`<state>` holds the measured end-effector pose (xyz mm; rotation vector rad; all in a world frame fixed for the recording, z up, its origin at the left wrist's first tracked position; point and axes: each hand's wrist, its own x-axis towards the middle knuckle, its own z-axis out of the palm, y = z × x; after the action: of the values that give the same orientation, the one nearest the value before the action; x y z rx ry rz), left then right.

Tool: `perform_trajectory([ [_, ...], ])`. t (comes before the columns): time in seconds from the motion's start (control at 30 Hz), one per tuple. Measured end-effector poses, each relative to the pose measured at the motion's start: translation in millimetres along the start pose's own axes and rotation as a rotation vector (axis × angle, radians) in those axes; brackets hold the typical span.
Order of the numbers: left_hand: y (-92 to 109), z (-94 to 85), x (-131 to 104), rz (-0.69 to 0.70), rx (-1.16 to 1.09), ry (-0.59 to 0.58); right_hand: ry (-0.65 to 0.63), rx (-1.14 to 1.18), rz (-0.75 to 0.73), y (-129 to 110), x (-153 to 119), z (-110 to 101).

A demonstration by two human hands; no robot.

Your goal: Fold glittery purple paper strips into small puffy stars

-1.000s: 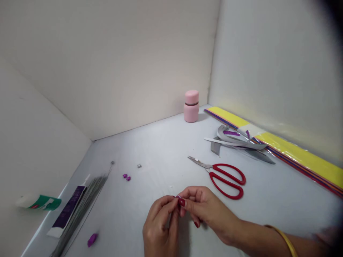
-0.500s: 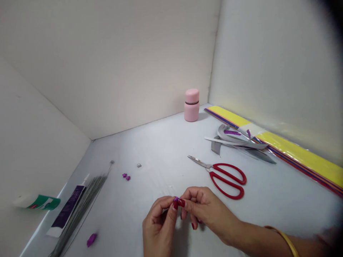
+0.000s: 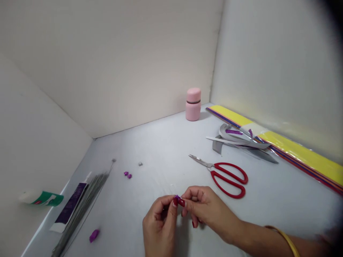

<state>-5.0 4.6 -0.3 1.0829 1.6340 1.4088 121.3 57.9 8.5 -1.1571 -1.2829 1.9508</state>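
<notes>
Near the front middle of the table, my left hand and my right hand meet at the fingertips. Both pinch one small purple piece of folded paper, mostly covered by the thumbs. Its exact shape is too small to tell. Beyond my right hand lie red-handled scissors, blades pointing away to the left. Two tiny purple paper stars and a small silver star rest farther off to the left. A larger purple piece lies left of my left hand.
At left lie a bundle of thin wires, a purple glue tube and a green-and-white tube at the edge. A pink flask stands at the back. Silver strips and yellow packaged paper lie along the right wall.
The view has shifted slightly, so the table items sit a little farther right in the picture. Both hands keep their pinch, with only tiny finger movement at the purple paper.
</notes>
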Motion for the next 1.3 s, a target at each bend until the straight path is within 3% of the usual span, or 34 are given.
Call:
perform_trajectory([
  [0.13, -5, 0.7, -2, 0.195, 0.118, 0.062, 0.007, 0.011, 0.015, 0, 1, 2],
  [0.4, -13, -3.7, 0, 0.617, 0.36, 0.069, -0.057, 0.059, -0.029, -2, -4, 2],
  [0.57, -16, -5.8, 2, 0.768, 0.473, -0.057, -0.071, 0.085, -0.025, -3, -3, 2],
  [0.63, -16, -5.1, 2, 0.693, 0.409, -0.046, -0.069, 0.085, -0.021, -3, -3, 2],
  [0.73, -14, -4.2, 1, 0.42, 0.228, 0.037, -0.066, 0.078, -0.017, -4, -3, 1],
  [0.83, -8, -4.3, 2, 0.219, 0.089, 0.03, -0.076, 0.068, -0.025, -5, -3, 1],
  [0.97, 1, -3.6, 3, 0.161, 0.0, -0.057, -0.086, 0.045, -0.026, -3, -2, 1],
  [1.07, 5, -3.5, 4, 0.104, -0.011, -0.041, -0.064, 0.031, -0.017, -1, -1, 0],
  [1.3, -5, -10.1, 10, -0.202, -0.189, -0.07, -0.058, 0.017, -0.031, -1, 0, -1],
])
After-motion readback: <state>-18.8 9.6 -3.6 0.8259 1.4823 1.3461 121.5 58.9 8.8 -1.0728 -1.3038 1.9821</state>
